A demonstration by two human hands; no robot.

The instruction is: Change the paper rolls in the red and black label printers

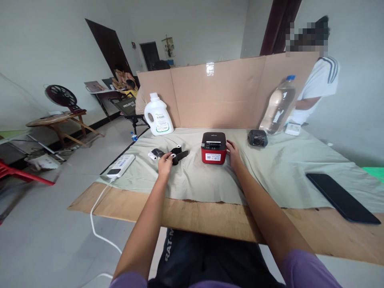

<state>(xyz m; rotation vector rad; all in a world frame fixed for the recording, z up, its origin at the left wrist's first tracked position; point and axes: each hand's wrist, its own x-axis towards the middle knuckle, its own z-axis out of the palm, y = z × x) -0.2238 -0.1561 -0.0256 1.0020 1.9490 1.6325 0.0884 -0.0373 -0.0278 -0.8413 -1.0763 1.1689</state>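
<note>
Printer, red with black top, sat upright around the middle of the worktop, back from the near edge. Right hand was at its right side, fingers touching, not wrapped round it. Left hand was at the rolls, left of the printer, fingers bent on one; couldn't tell if it was gripped. Rolls were dark with white ends, lying in a loose cluster. Cloth lay under everything, bare wood showing along the near edge. Power strip lay by the left edge. White jug stood near the far left corner; clear bottle toward the far right, dark pack just in front. Phone lay at the near edge, right side. Cardboard stood along the far edge; person in white behind its right end.
</note>
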